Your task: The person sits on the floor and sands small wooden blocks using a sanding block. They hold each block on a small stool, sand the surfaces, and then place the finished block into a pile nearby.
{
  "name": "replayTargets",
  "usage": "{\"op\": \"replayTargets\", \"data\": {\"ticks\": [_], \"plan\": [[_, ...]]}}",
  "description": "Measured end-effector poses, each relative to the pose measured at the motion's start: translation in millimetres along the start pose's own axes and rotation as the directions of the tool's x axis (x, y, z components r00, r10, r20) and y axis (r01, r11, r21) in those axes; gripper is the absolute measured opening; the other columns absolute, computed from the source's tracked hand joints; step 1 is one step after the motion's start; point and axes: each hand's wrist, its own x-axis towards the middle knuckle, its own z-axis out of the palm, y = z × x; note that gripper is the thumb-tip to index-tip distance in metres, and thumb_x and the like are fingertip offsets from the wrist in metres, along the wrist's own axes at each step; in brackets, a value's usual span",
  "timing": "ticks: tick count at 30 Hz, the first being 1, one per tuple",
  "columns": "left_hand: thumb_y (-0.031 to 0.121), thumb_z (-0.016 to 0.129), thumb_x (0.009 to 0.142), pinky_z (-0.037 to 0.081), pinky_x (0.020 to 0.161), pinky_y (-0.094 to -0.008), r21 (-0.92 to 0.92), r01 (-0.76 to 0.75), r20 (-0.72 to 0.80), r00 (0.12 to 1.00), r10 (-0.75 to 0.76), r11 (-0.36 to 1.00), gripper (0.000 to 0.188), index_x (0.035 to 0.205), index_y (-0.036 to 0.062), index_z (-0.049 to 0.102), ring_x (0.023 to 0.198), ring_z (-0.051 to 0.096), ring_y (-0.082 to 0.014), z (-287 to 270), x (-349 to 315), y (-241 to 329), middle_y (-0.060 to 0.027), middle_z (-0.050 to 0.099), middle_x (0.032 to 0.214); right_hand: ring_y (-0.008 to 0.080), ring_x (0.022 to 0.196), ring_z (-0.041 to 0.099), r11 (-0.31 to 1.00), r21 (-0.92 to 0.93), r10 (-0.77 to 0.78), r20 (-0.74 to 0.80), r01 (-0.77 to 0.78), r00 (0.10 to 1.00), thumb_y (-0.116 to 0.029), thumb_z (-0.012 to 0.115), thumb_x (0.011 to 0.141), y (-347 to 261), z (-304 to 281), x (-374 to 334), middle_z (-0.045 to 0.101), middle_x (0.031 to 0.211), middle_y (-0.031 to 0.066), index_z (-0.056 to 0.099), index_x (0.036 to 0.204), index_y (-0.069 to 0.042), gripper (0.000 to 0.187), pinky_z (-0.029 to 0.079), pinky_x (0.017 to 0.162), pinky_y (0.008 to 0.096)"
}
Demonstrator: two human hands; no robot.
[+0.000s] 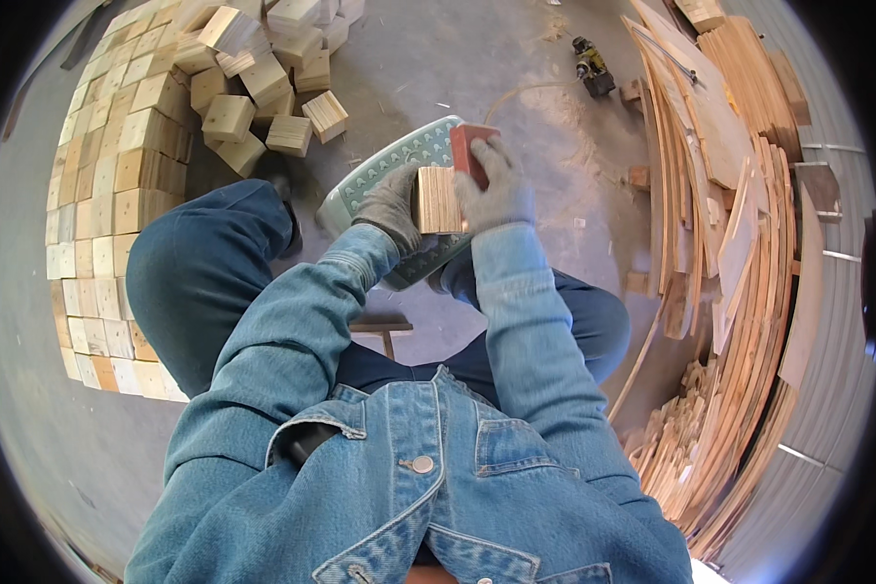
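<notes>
"What's in the person's hands over there?"

"From where I stand, a squared wooden block (441, 200), striped with layers on the face turned up. It sits between the two hands, out in front of the lap."

"And the left grip (391, 204)?"

"Grey-gloved, closed against the left side of that block. The right grip (501, 190), gloved too, pinches a red block (465, 156) by its right edge, at the wooden one's upper right corner."

"Are the two blocks touching?"

"They look right up against each other, but I can't tell whether they meet."

"What's that underneath?"

"A pale green plastic stand (346, 190) with a repeated pattern, between the knees. I can't tell if the wood rests on it or is held above."

"Plenty of timber about."

"Yes: a neat stack of blocks (97, 214) to the person's left, a loose heap of blocks (263, 83) just beyond it, and long boards (764, 263) leaning together on the right. A yellow and black power drill (592, 68) lies on the grey floor (555, 209), near those boards."
</notes>
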Motion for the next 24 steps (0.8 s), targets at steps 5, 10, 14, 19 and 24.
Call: {"op": "replayTargets", "data": {"ticks": [5, 10, 14, 19, 24], "plan": [[0.039, 0.097, 0.059, 0.046, 0.118, -0.0419, 0.067, -0.036, 0.104, 0.994, 0.029, 0.997, 0.105, 0.148, 0.0085, 0.049, 0.132, 0.06, -0.0325, 10.2, 5.9, -14.8, -0.0127, 0.062, 0.14, 0.0453, 0.139, 0.056, 0.999, -0.039, -0.011, -0.049, 0.009, 0.999, -0.026, 0.081, 0.083, 11.8, 3.4, -9.4, 0.058, 0.15, 0.0294, 0.068, 0.136, 0.001, 0.061, 0.043, 0.12, 0.0489], [0.042, 0.095, 0.062, 0.043, 0.12, -0.0444, 0.198, 0.004, 0.037, 0.999, -0.012, 0.98, 0.101, 0.148, 0.0118, 0.051, 0.138, 0.056, -0.0388, -12.6, -6.6, 18.0, -0.0212, 0.06, 0.143, 0.0457, 0.129, 0.06, 0.969, -0.193, -0.141, 0.072, 0.153, 0.987, -0.027, 0.082, 0.081, -18.2, -30.8, -104.8, 0.058, 0.151, 0.0231, 0.07, 0.138, -0.006, 0.061, 0.048, 0.111, 0.0533], [0.041, 0.093, 0.061, 0.043, 0.12, -0.0458, 0.18, -0.018, -0.008, 1.0, 0.02, 0.983, 0.101, 0.149, 0.0157, 0.049, 0.139, 0.054, -0.0408, -8.4, -7.2, 6.6, -0.0209, 0.057, 0.145, 0.0445, 0.123, 0.061, 0.949, -0.261, -0.159, 0.093, 0.178, 0.983, -0.027, 0.082, 0.081, -27.2, -31.4, -118.0, 0.06, 0.15, 0.0183, 0.072, 0.136, -0.011, 0.058, 0.05, 0.106, 0.0542], [0.038, 0.096, 0.057, 0.045, 0.118, -0.0466, 0.213, 0.062, 0.032, 0.997, -0.07, 0.975, 0.106, 0.149, 0.0168, 0.049, 0.138, 0.055, -0.0404, -15.4, -6.4, 30.3, -0.0192, 0.058, 0.144, 0.04, 0.135, 0.061, 0.964, -0.225, -0.145, 0.005, 0.143, 0.989, -0.028, 0.079, 0.085, -5.6, -4.7, -29.2, 0.059, 0.152, 0.0198, 0.072, 0.136, -0.01, 0.055, 0.049, 0.114, 0.0489], [0.037, 0.094, 0.06, 0.045, 0.118, -0.0436, 0.236, 0.023, 0.055, 0.998, -0.037, 0.972, 0.101, 0.147, 0.0118, 0.049, 0.134, 0.057, -0.0375, -9.8, -1.7, 12.5, -0.0168, 0.059, 0.14, 0.0405, 0.138, 0.059, 0.958, -0.286, 0.006, 0.072, 0.015, 0.997, -0.028, 0.079, 0.085, -20.2, -0.3, 14.4, 0.058, 0.153, 0.0219, 0.071, 0.138, -0.01, 0.056, 0.049, 0.114, 0.0479]]}}
